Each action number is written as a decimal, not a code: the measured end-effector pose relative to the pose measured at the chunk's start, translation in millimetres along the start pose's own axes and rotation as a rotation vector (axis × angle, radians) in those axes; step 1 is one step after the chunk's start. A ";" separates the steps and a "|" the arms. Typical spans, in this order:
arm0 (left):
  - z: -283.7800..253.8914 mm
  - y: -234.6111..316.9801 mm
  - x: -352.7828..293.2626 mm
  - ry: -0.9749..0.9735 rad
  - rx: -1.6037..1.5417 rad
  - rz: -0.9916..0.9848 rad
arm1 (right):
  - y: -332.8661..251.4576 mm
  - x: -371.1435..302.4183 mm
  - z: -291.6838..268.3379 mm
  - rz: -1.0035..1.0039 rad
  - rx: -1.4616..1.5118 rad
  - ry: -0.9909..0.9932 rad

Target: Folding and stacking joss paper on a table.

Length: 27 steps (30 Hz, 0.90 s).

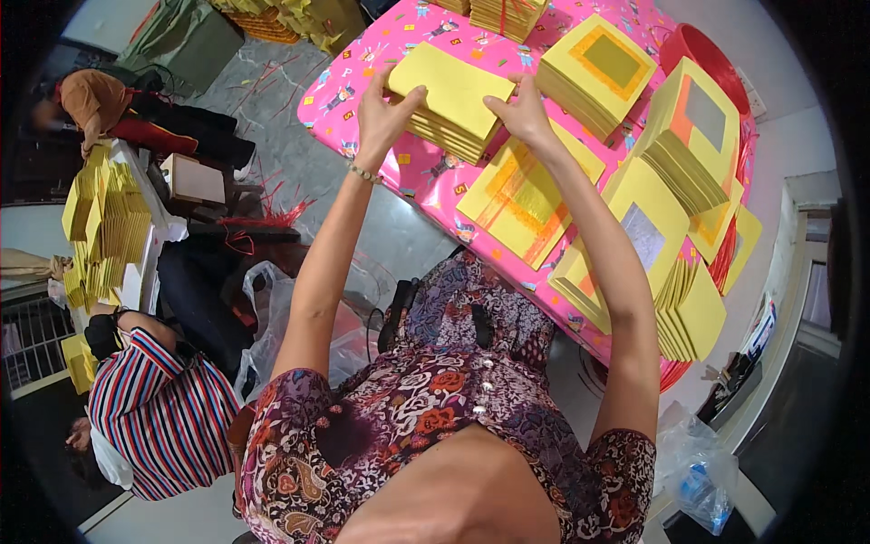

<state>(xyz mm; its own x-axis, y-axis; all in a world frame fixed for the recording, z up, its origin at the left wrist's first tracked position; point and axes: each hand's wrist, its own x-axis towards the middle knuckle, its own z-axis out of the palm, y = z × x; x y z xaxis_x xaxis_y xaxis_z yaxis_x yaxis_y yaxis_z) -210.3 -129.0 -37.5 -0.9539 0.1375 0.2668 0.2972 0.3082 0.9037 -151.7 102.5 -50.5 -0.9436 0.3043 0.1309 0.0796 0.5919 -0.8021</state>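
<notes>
Both my hands grip the ends of a thick stack of folded yellow paper (449, 89) at the far side of the pink table. My left hand (384, 116) has its thumb on the near left edge of the stack, its fingers round the far side. Thumb on top at the right end, my right hand (523, 111) curls its fingers behind the paper. Under my right forearm lies a flat yellow paper sheet (507, 172) with a gold square and orange bands. Just right of the held stack sits a pile of yellow paper (589, 82) with an orange-framed gold square.
More yellow paper piles with silver squares (710, 122) fill the table's right side, near a red basin (693, 45) and red strings. The pink patterned tablecloth (326, 100) ends over a grey floor. At left, two people work by a table of yellow paper bundles (100, 208).
</notes>
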 end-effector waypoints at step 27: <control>18.4 -34.4 -27.5 0.028 0.233 0.075 | -17.8 -12.2 4.4 0.065 -0.208 -0.155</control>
<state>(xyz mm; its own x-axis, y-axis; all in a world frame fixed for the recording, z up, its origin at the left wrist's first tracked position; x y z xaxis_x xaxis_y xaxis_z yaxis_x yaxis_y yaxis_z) -193.5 -126.1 -82.1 -0.9285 0.1432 0.3427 0.3661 0.5074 0.7801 -143.0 84.9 -40.3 -0.9709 0.2384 -0.0208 0.1912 0.7204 -0.6667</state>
